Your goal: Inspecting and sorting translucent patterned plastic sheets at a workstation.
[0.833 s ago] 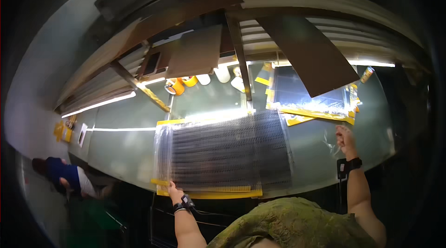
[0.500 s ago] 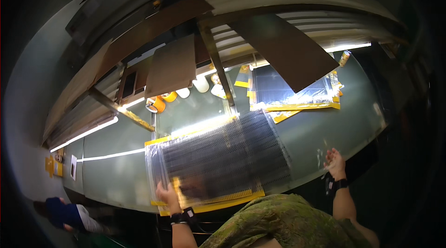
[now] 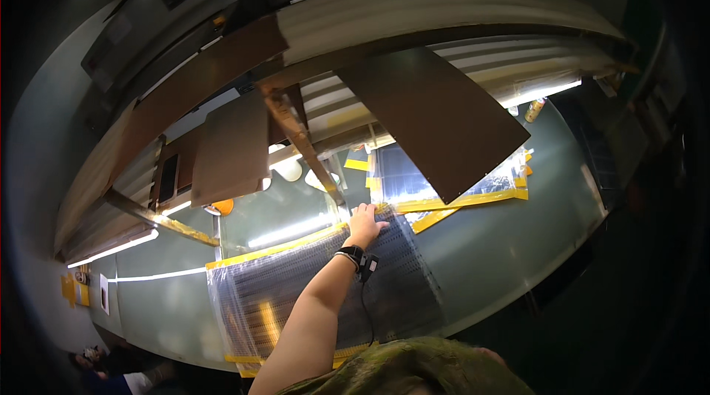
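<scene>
My left hand (image 3: 364, 226) reaches forward to the far edge of a dark, finely lined sheet (image 3: 303, 299) with clear film and yellow tape along its edges. The fingers rest at that edge, beside a strip of yellow tape (image 3: 383, 208), and the thumb stands apart to the right. A black band (image 3: 353, 253) with a small device and cable is on my left wrist, and the forearm crosses over the sheet. My right hand is out of view. Behind and to the right lies another film-covered, yellow-taped sheet (image 3: 473, 189).
A brown board (image 3: 436, 114) hangs low over the back of the table (image 3: 518, 262), beside wooden posts (image 3: 296, 129) and light tubes. White rolls (image 3: 287, 166), an orange roll (image 3: 222, 207) and a can (image 3: 535, 109) stand at the back. Another person (image 3: 118, 376) is at lower left.
My left hand has moved from the sheet's near left side to its far edge. My right hand has left the view from the right. The view has shifted.
</scene>
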Demonstrator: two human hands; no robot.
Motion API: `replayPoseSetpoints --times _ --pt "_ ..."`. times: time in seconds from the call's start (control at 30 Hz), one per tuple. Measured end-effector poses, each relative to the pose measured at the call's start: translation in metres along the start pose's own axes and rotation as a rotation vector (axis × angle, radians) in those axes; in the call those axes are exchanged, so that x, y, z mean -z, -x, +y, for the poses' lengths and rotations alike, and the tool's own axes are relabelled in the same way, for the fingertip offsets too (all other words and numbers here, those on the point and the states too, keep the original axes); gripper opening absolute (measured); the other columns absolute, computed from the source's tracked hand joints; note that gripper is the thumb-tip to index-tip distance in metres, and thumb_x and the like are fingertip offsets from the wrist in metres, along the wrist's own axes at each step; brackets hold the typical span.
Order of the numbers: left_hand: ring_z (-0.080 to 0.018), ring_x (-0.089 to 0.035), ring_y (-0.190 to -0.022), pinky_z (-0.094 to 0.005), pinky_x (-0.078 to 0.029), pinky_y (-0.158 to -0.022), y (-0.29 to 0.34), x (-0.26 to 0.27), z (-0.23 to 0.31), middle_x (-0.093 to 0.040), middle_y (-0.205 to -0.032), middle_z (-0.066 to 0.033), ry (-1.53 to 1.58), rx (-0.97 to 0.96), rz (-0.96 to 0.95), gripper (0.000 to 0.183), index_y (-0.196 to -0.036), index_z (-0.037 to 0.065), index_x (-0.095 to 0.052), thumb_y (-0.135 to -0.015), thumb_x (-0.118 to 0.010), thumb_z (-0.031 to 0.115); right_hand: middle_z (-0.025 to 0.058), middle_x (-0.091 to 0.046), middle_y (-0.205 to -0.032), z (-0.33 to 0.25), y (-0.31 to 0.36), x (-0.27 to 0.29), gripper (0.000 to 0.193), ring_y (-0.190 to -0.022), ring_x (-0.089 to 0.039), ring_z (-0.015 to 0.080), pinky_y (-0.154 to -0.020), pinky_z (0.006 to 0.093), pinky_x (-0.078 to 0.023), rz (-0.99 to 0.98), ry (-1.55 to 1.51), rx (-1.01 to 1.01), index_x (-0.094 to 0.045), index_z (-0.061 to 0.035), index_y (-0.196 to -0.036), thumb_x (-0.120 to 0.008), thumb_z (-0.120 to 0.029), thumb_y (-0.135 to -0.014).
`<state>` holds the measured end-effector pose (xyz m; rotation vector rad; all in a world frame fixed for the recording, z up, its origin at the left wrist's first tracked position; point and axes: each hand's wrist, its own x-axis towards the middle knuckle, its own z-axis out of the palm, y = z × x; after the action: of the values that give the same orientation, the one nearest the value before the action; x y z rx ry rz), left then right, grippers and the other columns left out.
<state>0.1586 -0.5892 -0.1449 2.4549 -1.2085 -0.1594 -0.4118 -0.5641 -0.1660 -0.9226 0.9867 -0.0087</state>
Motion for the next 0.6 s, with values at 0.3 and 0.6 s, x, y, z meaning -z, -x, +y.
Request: replayPoseSetpoints --times 0.3,0.6 --pt "-0.0269 -0.052 -0.091 -0.0397 -0.044 -0.077 0.005 -0.010 0.017 -0.054 -0.090 -0.0070 -0.013 -0.134 -0.091 0.047 -0.087 0.011 -0.055 -0.057 -0.080 0.037 -0.0005 -0.037 -0.047 -0.123 -0.003 -0.014 0.052 -0.039 -0.034 0.0130 -0.040 0.0284 -0.030 0.238 -0.585 0.344 -0.038 -0.0126 -0.055 -0.044 -0.048 -0.092" --pt "-0.0278 -0.053 -0.082 -0.0375 -0.045 -0.071 0.033 -0.017 0.025 -0.053 -0.085 -0.0082 0.059 -0.175 0.036 0.045 -0.084 0.011 -0.051 -0.057 -0.080 0.033 0.0013 -0.049 -0.071 -0.309 -0.121 -0.116 0.044 -0.051 -0.040 0.0037 -0.042 0.0176 -0.031 -0.035 0.154 0.523 -0.046 -0.0017 -0.126 -0.046 0.000 -0.082"
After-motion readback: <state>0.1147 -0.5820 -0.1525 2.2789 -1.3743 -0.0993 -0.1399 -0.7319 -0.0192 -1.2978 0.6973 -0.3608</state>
